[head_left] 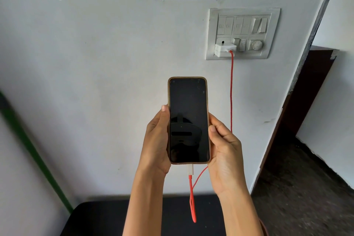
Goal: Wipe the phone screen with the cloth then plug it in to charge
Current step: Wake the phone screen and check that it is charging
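Note:
A phone (188,119) with a dark screen and a tan case is held upright in front of the wall. My left hand (156,140) grips its left edge and my right hand (224,149) grips its right edge. A white plug (190,170) of the red cable (231,92) sits in the phone's bottom port. The cable runs up to a white charger (225,50) in the wall socket. No cloth is in view.
A white switchboard (242,33) is mounted on the wall at upper right. A black surface (99,216) lies below my arms. A green bar (32,145) slants at the left. A dark doorway (310,90) opens at the right. Papers are taped above.

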Available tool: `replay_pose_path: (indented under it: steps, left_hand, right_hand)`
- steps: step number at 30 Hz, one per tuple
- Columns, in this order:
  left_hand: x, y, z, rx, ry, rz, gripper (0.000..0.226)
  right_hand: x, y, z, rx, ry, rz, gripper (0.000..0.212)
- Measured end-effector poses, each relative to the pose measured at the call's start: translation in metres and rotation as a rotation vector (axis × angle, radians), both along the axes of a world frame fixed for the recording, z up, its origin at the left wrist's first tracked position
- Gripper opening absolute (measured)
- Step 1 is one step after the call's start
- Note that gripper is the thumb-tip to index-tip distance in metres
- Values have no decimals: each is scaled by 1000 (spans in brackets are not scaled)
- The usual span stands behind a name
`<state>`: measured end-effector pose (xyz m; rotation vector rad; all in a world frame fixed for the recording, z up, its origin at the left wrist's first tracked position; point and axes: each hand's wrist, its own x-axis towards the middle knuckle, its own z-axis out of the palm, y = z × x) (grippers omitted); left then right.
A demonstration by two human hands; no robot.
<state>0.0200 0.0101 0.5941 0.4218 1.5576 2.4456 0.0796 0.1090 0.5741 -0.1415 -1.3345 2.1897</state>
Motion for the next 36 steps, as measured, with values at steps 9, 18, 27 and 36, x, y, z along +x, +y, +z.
replay_pose_path:
  steps: [9,18,27,36]
  left_hand:
    - [-2,-3,-5,14,-9,-30,41]
    - [-4,-1,-6,56,-24,-64,42]
    - [0,1,-7,44,-21,-78,43]
    - [8,1,-5,19,-21,-62,41]
  right_hand:
    - [2,-2,-1,-30,16,42,33]
    - [3,1,-2,-46,19,61,30]
    - [6,4,-4,-38,24,47,28]
    - [10,3,-8,-55,4,30,28]
